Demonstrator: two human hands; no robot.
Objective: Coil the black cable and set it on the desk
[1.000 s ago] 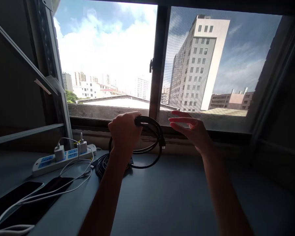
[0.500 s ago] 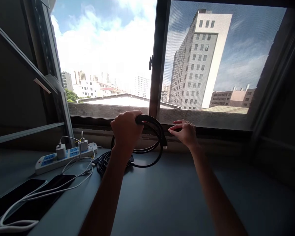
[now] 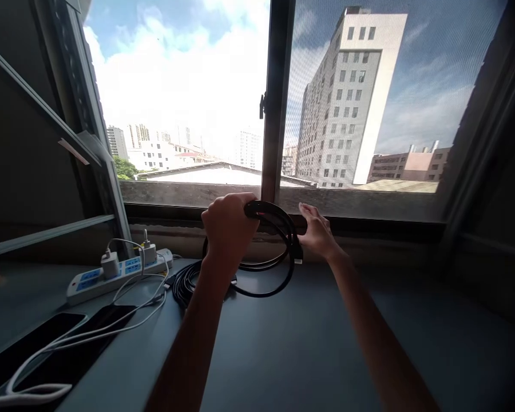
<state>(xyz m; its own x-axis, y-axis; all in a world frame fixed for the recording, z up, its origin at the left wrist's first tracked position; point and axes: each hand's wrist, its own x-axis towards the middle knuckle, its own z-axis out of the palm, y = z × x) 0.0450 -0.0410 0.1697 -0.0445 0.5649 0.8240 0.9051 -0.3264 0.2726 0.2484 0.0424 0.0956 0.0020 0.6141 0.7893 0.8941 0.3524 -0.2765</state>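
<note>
My left hand [image 3: 232, 223] is closed in a fist around the top of a looped black cable [image 3: 288, 274], holding it above the desk near the window. The loops hang down to the right of the fist. A black plug [image 3: 297, 250] with a pale metal tip hangs at the right side of the loops. My right hand [image 3: 320, 232] is just right of the loops, thumb and fingers apart. Its thumb reaches the cable's edge above the plug; whether it touches cannot be made out. Behind my left forearm, a coiled bundle of thin black cable [image 3: 182, 286] lies on the desk, partly hidden.
On the left stands a white power strip [image 3: 79, 293] with plugged-in chargers [image 3: 110, 264]. White charging cords [image 3: 107, 331] run from it across two dark phones [image 3: 30, 340] on the grey desk [image 3: 278, 349]. A window frame [image 3: 278, 114] rises behind; metal shelf bars [image 3: 47, 234] are at left.
My left hand and the looped cable have shifted slightly right in view. My right hand has moved left toward the cable, its fingers going from a near pinch to spread.
</note>
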